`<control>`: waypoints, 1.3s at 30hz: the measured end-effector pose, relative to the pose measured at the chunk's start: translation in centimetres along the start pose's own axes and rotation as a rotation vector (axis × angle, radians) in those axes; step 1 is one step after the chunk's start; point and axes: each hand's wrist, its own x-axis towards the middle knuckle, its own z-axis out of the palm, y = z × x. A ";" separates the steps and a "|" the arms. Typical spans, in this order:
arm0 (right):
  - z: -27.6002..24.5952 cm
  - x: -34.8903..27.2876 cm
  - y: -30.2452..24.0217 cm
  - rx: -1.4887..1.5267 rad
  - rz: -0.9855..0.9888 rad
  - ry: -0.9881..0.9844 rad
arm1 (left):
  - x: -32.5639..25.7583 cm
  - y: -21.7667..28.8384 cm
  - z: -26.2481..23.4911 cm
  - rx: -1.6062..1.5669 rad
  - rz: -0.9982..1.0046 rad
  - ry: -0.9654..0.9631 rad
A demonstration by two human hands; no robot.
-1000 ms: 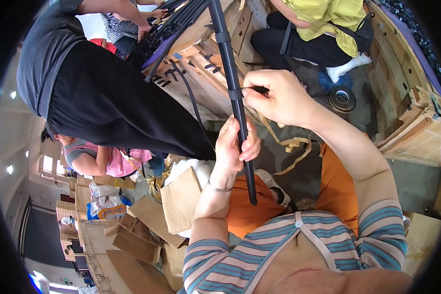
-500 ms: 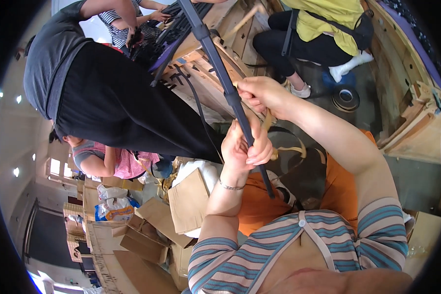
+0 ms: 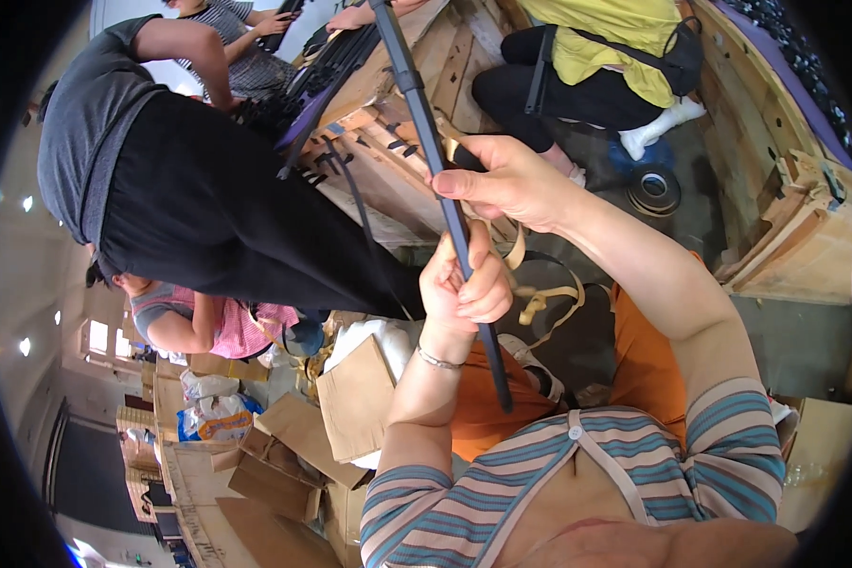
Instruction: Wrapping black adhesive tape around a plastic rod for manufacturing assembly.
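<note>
Wooden crate point(image 3: 452, 66) ahead; this side of it, our left hand point(image 3: 452, 295) clenches the black rod point(image 3: 427, 123), our right hand point(image 3: 519, 185) pinches it crateward. Apparently smoothing it, we next need steady left fingers.

Cardboard box point(image 3: 273, 486) lower left; plastic bag point(image 3: 216, 421) near; wooden crate point(image 3: 793, 263) right

We see a bench point(image 3: 450, 71) built of rough planks and, to its right and well apart from it, a second plank structure point(image 3: 786, 270) with exposed timber edges. Between them, and below the bench, we have grey floor point(image 3: 790, 346). Far left of the bench, we make out a pale ceiling point(image 3: 38, 284) with small bright lights point(image 3: 25, 346). Well below and left of the bench, bright windows point(image 3: 97, 338) stand near a large dark panel point(image 3: 85, 464).
</note>
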 end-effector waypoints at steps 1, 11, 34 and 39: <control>-0.2 0.1 0.3 -0.008 0.000 0.008 | -0.1 0.1 -0.3 0.011 0.016 0.010; -5.1 -1.2 -3.2 -0.095 -0.131 0.325 | -2.5 -3.0 -4.9 0.245 -0.315 0.112; -4.8 -1.5 -0.9 -0.497 0.421 0.273 | -2.7 2.0 -4.4 1.099 0.390 0.829; -4.5 -0.9 -0.8 -0.499 0.333 0.266 | -3.2 1.9 -4.0 1.038 0.378 0.837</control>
